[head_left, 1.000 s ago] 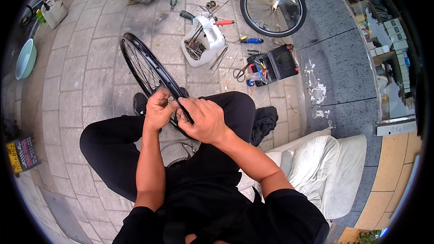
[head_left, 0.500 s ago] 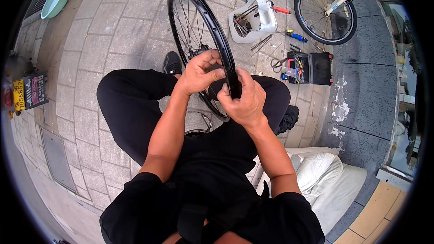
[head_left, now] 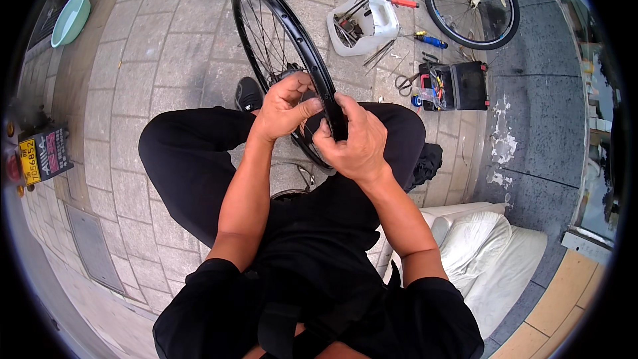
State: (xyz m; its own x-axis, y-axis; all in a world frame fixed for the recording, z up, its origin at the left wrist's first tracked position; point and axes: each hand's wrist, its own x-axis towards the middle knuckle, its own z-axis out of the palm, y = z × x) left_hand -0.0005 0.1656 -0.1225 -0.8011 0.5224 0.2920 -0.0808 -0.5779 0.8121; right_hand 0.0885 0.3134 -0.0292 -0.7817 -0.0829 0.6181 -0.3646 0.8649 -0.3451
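A black bicycle wheel rim [head_left: 300, 34] with thin dark spokes stands tilted between my bent knees, and no tyre shows on it. Around its left side curl the fingers of my left hand [head_left: 282, 112], the thumb pointing across toward the rim. My right hand [head_left: 359, 138] pinches the near part of the rim from the right, thumb and forefinger on either side of it. Both hands are closed on the rim close to each other. The hub is partly hidden behind my left hand, and whatever lies under the fingertips cannot be made out.
Beyond the wheel, a cut-open white plastic jug [head_left: 382, 23] holds tools. Scissors [head_left: 405, 83], a blue screwdriver [head_left: 432, 41] and an open black toolbox [head_left: 468, 86] lie to the right. A bicycle wheel with tyre [head_left: 472, 3] stands far right; a green basin [head_left: 71, 18] is far left.
The view has shifted slightly, so the tools and the other bicycle appear higher. Both hands keep their hold on the rim, with only slight finger movement.
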